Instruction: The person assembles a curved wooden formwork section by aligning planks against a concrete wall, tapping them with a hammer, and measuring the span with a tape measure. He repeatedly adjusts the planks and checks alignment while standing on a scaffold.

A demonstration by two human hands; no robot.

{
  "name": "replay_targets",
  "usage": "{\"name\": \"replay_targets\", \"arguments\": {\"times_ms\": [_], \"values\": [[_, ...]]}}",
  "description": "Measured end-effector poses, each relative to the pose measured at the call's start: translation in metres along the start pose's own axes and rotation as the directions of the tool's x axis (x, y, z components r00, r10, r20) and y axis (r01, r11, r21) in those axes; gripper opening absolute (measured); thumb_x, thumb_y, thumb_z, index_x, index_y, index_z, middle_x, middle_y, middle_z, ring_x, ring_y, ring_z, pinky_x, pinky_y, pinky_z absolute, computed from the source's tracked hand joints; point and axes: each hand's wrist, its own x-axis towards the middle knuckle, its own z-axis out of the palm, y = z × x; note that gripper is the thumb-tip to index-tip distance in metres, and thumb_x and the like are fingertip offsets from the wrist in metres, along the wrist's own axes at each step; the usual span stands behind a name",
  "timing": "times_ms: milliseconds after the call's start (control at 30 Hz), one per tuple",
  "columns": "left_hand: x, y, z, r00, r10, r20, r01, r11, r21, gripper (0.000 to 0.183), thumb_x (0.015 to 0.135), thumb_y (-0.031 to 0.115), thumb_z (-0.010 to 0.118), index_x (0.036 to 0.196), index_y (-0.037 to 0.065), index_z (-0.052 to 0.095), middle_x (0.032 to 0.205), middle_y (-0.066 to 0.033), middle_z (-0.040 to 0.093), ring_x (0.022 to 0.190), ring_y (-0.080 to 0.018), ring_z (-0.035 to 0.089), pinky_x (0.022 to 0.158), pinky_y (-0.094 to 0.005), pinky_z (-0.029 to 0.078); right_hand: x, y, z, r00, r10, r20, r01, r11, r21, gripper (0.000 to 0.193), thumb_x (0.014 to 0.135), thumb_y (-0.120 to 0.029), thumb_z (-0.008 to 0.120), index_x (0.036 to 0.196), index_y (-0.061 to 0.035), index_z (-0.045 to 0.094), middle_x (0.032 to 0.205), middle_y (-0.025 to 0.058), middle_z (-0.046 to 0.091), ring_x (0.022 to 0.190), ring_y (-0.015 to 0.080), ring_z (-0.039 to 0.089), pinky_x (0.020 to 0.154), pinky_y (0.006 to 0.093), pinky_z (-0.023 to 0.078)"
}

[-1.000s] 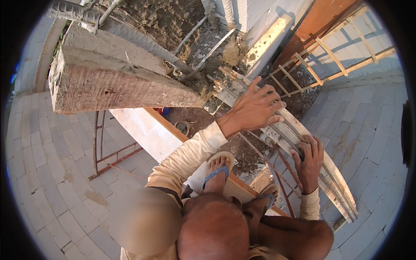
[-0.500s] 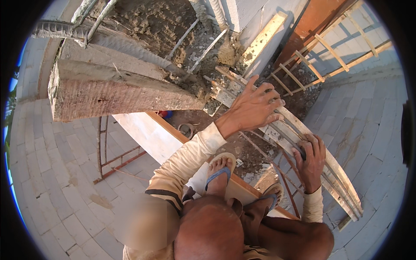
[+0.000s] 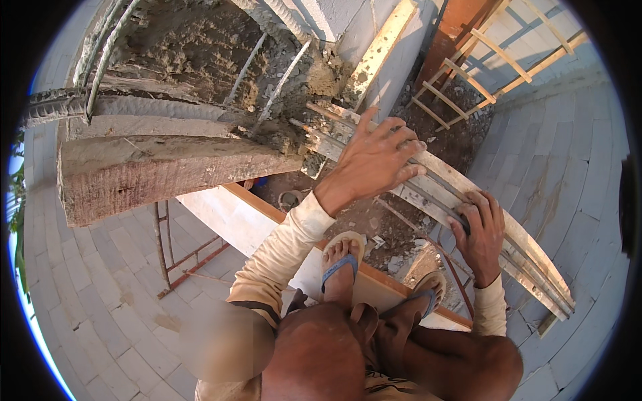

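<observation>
A long, pale, cement-spotted wooden board (image 3: 435,212) with thin metal rods (image 3: 445,186) along its length runs from the wet concrete to the lower right. My left hand (image 3: 374,155) lies palm down across its upper part, fingers spread and slightly bent. Farther down, my right hand (image 3: 480,230) is closed around the board, thumb on the near edge and fingers over the rods. Something small and dark shows between that thumb and the fingers; I cannot make out what it is. The undersides of both hands are hidden.
A thick timber beam (image 3: 174,170) borders rough wet concrete (image 3: 187,53) with steel bars (image 3: 284,80) sticking out. My sandalled feet (image 3: 341,267) stand on a pale plank (image 3: 267,234). A red metal frame (image 3: 190,264) is below, and a wooden ladder (image 3: 495,50) leans at upper right.
The whole view has shifted and turned slightly, so the beam sits lower at the left. Both hands keep nearly the same hold and place on the board.
</observation>
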Motion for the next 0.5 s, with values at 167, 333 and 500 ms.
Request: {"name": "replay_targets", "arguments": {"times_ms": [167,333,500], "values": [[0.0015,-0.0001,-0.0028,1.000,0.002,0.006,-0.002,1.000,-0.009,0.042,0.100,0.049,0.066,0.128,0.019,0.071,0.131,-0.0014,0.068,0.137,-0.0248,0.053,0.125,-0.0614,0.025,0.0007,0.0035,0.0015,0.999,-0.032,-0.013,0.032,0.999,-0.018,0.033,0.084,-0.026,0.082,0.105,-0.0066,0.065,0.123,0.0137,0.064,0.120,0.0397,0.061,0.094,0.0526,0.051],[0.0022,0.0001,-0.0034,0.999,0.004,0.035,-0.004,1.000,0.007,0.041,0.100,0.048,0.067,0.128,0.019,0.071,0.131,-0.0016,0.068,0.137,-0.0249,0.053,0.125,-0.0610,0.024,0.0005,0.0058,0.0019,0.998,-0.055,-0.024,0.054,0.998,-0.034,0.033,0.083,-0.024,0.083,0.104,-0.0068,0.065,0.122,0.0139,0.065,0.119,0.0396,0.062,0.094,0.0528,0.051],[0.0041,0.0005,-0.0035,0.999,-0.005,0.035,0.006,1.000,-0.011,0.040,0.100,0.047,0.067,0.128,0.019,0.071,0.131,-0.0013,0.067,0.137,-0.0249,0.053,0.125,-0.0616,0.025,0.0012,0.0051,0.0016,0.998,-0.051,-0.034,0.050,0.998,-0.028,0.033,0.082,-0.024,0.084,0.103,-0.0065,0.067,0.121,0.0139,0.065,0.118,0.0392,0.062,0.093,0.0524,0.052]]}}
